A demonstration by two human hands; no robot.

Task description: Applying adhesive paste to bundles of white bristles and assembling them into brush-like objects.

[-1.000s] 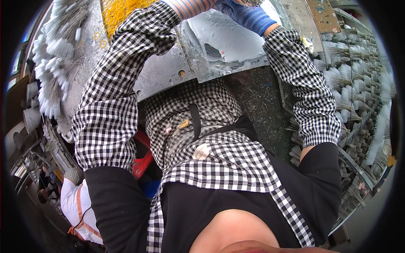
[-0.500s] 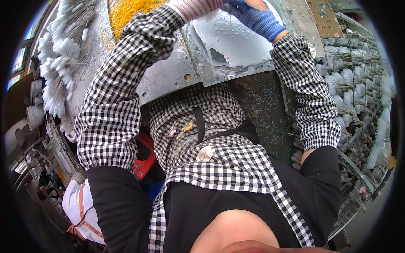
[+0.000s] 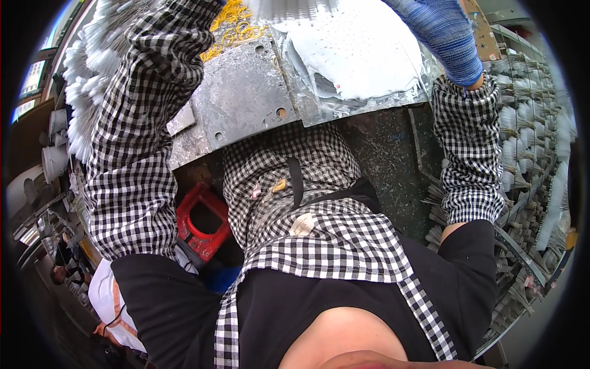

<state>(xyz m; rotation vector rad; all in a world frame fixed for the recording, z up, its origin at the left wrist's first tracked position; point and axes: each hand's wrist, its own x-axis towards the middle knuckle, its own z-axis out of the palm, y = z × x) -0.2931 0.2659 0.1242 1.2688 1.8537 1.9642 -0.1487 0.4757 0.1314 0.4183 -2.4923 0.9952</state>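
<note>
My right hand (image 3: 445,40) wears a blue glove and reaches up over a patch of white paste (image 3: 362,55) spread on a grey metal plate (image 3: 246,104). Its fingers are cut off by the top edge, so its grip is hidden. My left arm in a black-and-white checked sleeve (image 3: 141,123) stretches to the top edge, and the left hand is out of the picture. A blurred bundle of white bristles (image 3: 289,7) shows at the top centre between both arms. Yellow rubber bands (image 3: 236,27) lie on the plate next to the left sleeve.
Bundles of white bristle brushes (image 3: 86,92) are stacked at the left. Racks of brushes (image 3: 528,160) fill the right side. A red stool (image 3: 200,221) stands below the plate by my lap. Another person (image 3: 61,270) is at the lower left.
The plate and the paste have slid lower and look larger in view. My left hand has gone past the top edge. The gloved right hand has shifted to the upper right.
</note>
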